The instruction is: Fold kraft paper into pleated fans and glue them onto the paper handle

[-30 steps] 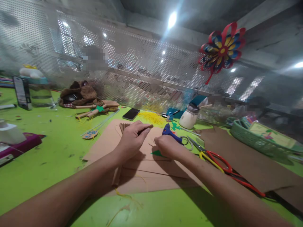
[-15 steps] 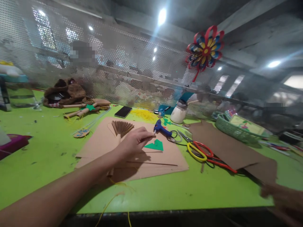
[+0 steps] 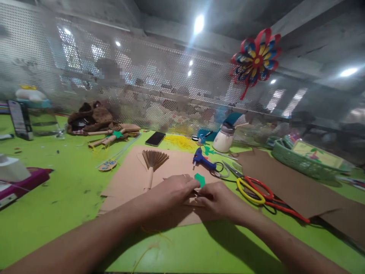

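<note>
Our left grip (image 3: 178,188) and right grip (image 3: 221,198) lie near green paper (image 3: 200,180); whether either is clamped or apart, we cannot tell.

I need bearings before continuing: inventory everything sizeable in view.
Table: 1, green, foreground
Screen: 1, grey, behind table
Flower: 1, multicoloured, upper right
Phones: 2, black-edged, back centre, far left
Container: 1, clear, far left
Device: 1, purple, left edge
Bundle: 1, brown, back left
Tube figure: 1, tan, back left
Strands: uncounted, yellow, back centre
Jar: 1, white, back right
Basket: 1, green, right
Cardboard: uncounted, brown, right
Scissors: uncounted, red-yellow handles, right
Glue gun: 1, blue, near centre
Paper sheets: uncounted, tan, centre
Pleated fan: 1, brown, on sheets
Paper piece: 1, green, near centre
Left hand: 1, bare, beside paper piece
Right hand: 1, bare, above sheets
</note>
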### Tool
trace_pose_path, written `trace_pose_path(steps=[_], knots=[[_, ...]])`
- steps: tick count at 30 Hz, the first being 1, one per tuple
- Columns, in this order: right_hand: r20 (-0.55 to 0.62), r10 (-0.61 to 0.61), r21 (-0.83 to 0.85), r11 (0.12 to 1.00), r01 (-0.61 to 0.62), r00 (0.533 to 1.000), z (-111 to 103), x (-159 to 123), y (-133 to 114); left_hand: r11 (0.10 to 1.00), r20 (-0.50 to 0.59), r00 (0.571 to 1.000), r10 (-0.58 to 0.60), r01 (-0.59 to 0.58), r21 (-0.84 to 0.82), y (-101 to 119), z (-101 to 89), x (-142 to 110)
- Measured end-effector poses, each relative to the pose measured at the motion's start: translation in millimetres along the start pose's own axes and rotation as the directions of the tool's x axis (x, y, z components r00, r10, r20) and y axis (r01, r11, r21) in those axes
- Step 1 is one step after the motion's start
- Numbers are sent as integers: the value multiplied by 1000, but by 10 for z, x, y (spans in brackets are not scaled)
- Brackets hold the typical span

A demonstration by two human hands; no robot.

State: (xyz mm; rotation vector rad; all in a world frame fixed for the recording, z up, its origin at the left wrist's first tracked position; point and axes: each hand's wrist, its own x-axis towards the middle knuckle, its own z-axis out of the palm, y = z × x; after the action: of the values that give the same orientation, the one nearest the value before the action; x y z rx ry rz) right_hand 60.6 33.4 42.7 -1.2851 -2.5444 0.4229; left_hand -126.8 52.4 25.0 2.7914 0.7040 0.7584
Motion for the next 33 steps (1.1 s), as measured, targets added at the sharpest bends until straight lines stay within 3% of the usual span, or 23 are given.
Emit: trace_pose_path(steps=[2, 5, 6, 9, 12, 16, 21, 27, 33], knots=[[0, -48, -35, 998, 48, 999, 26, 27, 61, 998, 50, 998, -39, 36, 48, -21, -58, 3], [-86, -40, -98, 995, 31, 995, -15, 41, 199, 990, -39, 999, 9, -3, 138, -54, -200, 21], [-134, -16, -125, 992, -1, 991, -37, 52, 263, 987, -132, 991, -13, 34, 157, -75, -249, 27], [-228, 60, -175, 979, -101, 972, -66, 112, 488, 954, -416, 893, -172, 256, 155, -175, -364, 27], [-258, 105, -207, 965, -161, 961, -9, 170, 673, 882, -533, 789, -305, 445, 154, -296, -434, 9], [-253, 90, -240, 959, -153, 963, 62, 176, 756, 794, -538, 719, -440, 592, 142, -402, -503, -16], [-281, 37, -299, 946, -124, 959, 18, 98, 653, 702, -493, 694, -525, 680, 209, -457, -603, -23], [-108, -154, -458, 884, 88, 982, 147, 110, 413, 547, -447, 631, -634, 775, 317, -571, -771, -58], [-19, -221, -539, 824, 176, 975, 215, 158, 403, 492, -439, 588, -680, 809, 321, -667, -879, -99]])
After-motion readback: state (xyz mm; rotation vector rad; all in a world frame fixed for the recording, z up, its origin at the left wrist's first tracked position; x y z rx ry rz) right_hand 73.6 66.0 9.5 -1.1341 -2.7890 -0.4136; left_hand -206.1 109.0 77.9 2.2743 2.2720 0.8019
